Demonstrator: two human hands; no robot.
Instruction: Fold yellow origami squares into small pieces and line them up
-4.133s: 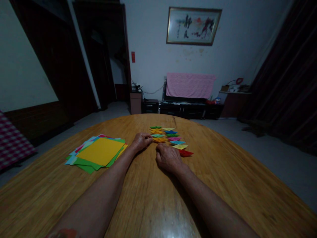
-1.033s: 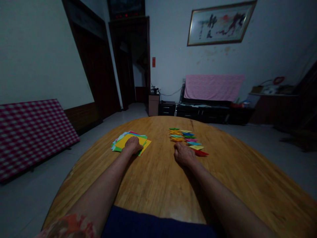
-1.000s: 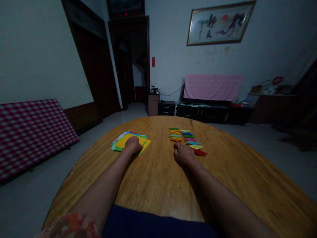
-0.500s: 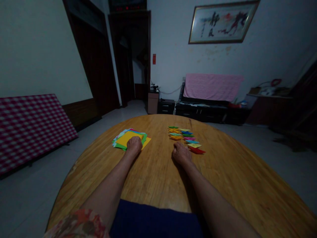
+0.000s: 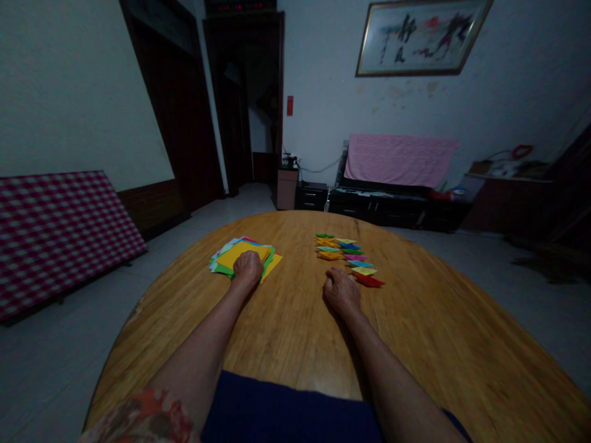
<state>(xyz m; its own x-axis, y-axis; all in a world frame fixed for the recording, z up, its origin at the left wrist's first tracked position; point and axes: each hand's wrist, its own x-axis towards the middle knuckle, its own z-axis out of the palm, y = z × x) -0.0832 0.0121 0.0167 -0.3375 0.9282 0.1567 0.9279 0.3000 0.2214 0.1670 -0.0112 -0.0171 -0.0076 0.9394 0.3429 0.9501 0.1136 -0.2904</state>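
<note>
A fanned stack of coloured square paper (image 5: 223, 268) lies on the left of the round wooden table. A yellow sheet (image 5: 242, 248) is on top. My left hand (image 5: 248, 268) lies over that sheet's near right part, fingers curled down and closed on it; the fingertips are hidden. To the right, several small folded paper boats (image 5: 354, 258) stand in two slanting rows, in green, orange, yellow, blue, pink and red. My right hand (image 5: 342, 289) rests on the table just left of the red boat (image 5: 369, 280), its fingers curled in with nothing visible in them.
The wooden table (image 5: 286, 332) has a rounded far edge. Dark blue cloth (image 5: 286, 409) shows at its near edge. Beyond stand a low black cabinet (image 5: 392, 209) and a pink cloth (image 5: 401, 160) draped over a screen. A checkered panel (image 5: 64, 234) leans at the left.
My left hand has slid slightly left over the yellow sheet. My right hand stays beside the boats, with its fingers turned a little. The view has shifted slightly.
</note>
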